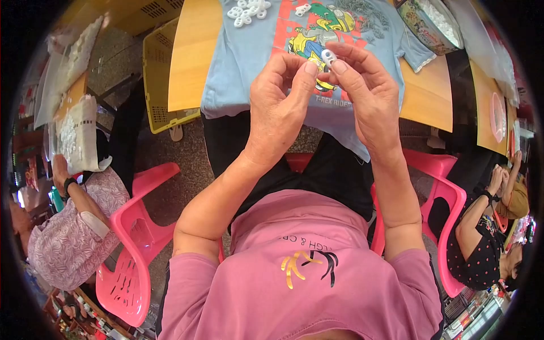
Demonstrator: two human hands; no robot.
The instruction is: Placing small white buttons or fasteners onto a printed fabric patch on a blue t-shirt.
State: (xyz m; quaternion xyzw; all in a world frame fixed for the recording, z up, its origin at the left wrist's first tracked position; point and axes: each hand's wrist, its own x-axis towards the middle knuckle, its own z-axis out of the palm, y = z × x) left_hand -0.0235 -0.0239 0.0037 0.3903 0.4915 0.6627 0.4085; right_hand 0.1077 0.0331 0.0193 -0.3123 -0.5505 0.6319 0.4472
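Above the near part of a light blue printed T-shirt (229,73), both my hands are raised close together. Between its thumb and fingers my right hand (377,93) pinches a small white plastic piece with holes (328,57). My left hand (277,105) is closed, thumb against forefinger, just left of that piece; whatever is in its fingertips is too small to make out. A cluster of similar white pieces (247,11) lies on the shirt at the far left, with a white piece (303,9) apart from it. Small grey parts (371,24) are heaped farther right.
The shirt covers much of a wooden table (190,56). A printed tub (433,25) of white pieces stands at the far right. A yellow crate (161,85) is left of the table. Pink chairs (127,255) and other people sit on both sides.
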